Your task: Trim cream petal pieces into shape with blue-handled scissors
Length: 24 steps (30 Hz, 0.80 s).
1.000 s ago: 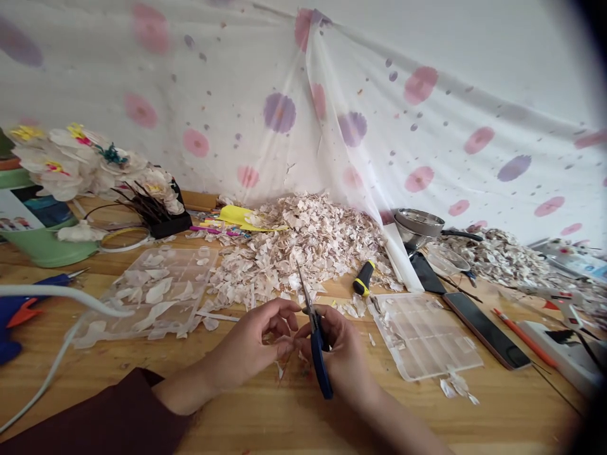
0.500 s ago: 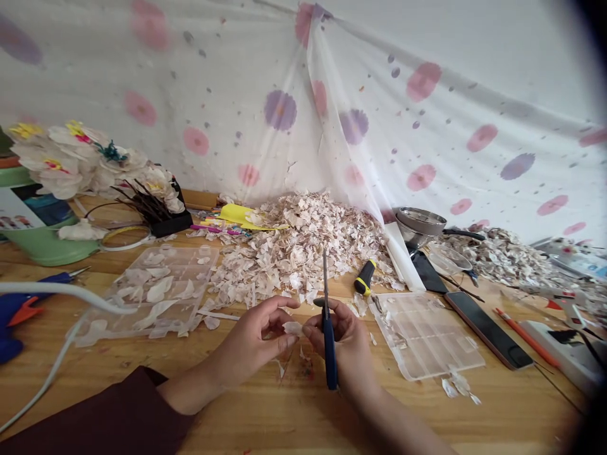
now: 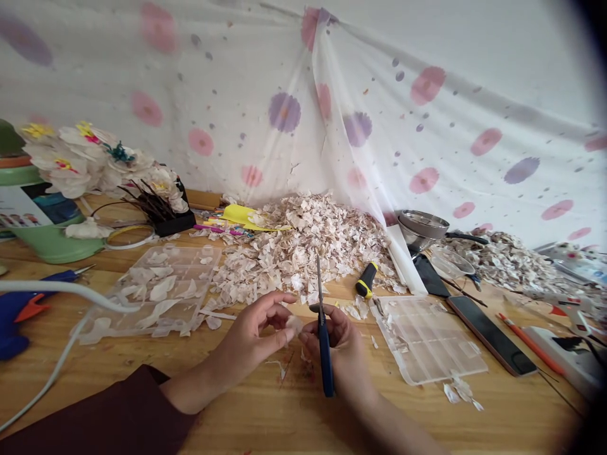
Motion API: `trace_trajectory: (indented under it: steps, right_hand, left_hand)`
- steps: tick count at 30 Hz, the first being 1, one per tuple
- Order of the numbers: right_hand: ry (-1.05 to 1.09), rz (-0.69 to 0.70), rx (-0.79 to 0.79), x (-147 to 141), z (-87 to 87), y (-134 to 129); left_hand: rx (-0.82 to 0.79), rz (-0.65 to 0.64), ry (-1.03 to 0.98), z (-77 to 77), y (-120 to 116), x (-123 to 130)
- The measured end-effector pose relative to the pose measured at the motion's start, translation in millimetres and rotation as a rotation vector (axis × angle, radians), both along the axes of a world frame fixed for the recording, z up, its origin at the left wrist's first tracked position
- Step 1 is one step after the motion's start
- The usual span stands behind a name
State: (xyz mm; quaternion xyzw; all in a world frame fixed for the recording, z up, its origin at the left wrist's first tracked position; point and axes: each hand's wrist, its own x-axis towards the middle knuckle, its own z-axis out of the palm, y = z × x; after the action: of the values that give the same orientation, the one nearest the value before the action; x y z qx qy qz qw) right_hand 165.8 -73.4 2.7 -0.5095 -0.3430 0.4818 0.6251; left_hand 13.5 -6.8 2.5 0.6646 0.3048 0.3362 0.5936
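Above the front middle of the wooden table, my left hand [image 3: 263, 325] pinches a small pale petal-like flake [image 3: 293, 324] between thumb and fingers. Close beside it, my right hand [image 3: 344, 344] is closed around a pair of dark blue scissors [image 3: 325, 354], whose blades point up and away from me. My right fingertips are very near the flake; I cannot tell if they touch it. Behind both hands rises a big heap of similar whitish flakes [image 3: 308, 234]. A few scraps lie on the wood under my hands.
A clear compartment box [image 3: 156, 265] with flakes sits left; another clear tray [image 3: 429, 341] lies right. Around them are a phone [image 3: 490, 335], a yellow-black handle [image 3: 366, 280], a blue glue gun [image 3: 28, 316], a white cable [image 3: 61, 354], white flowers [image 3: 71, 164] and metal bowls [image 3: 422, 227].
The flake has turned and sits more upright in my left fingers. My right hand with the scissors has shifted slightly left and down. The whole view has moved a little.
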Motion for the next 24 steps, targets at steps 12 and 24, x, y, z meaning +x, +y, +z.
trace_trajectory:
  steps: [12,24]
  right_hand:
    - [-0.029,0.034,-0.028,2.5,-3.4,0.1]
    - [-0.071,0.012,-0.038,3.8,2.0,1.2]
  left_hand:
    - [-0.130,0.158,-0.046,5.1,5.6,1.1]
    - [-0.232,0.064,-0.053,6.7,2.7,3.0]
